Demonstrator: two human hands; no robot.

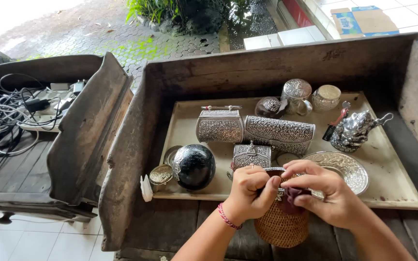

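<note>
2 hands, left hand [250, 191] and right hand [327, 193], pinch a woven pouch [281, 224]; silver boxes [255, 130] crowd the tray [393, 191].

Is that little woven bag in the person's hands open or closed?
Open: the woven bag stands upright, dark red lining showing at its mouth, while the left hand and right hand grip its metal rim.

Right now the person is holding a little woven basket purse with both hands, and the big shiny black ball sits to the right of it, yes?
Not quite. The head view shows both hands, left and right, on the woven purse, but the black ball sits to its left, on the tray.
</note>
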